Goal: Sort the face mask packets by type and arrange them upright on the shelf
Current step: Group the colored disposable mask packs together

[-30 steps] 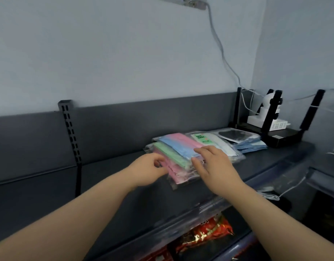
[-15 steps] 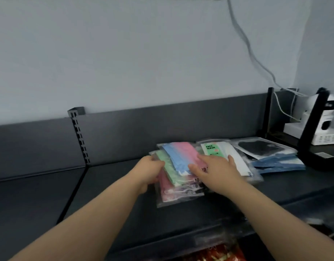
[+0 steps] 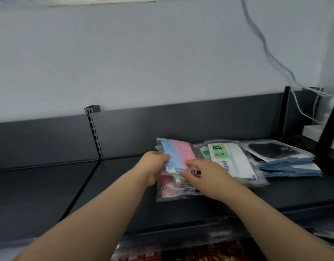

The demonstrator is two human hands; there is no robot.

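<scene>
Head view: pastel packet [image 3: 176, 153] pinched between both hands' fingers [image 3: 188, 163] — tilted up.

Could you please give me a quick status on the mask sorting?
Left hand and right hand gripping top pastel packet. All packets flat, none upright. Shelf space leftward, nothing blocking.

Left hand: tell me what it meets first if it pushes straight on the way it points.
The left hand points right, already gripping the clear packet of blue and pink masks; beyond, probably the right hand.
</scene>
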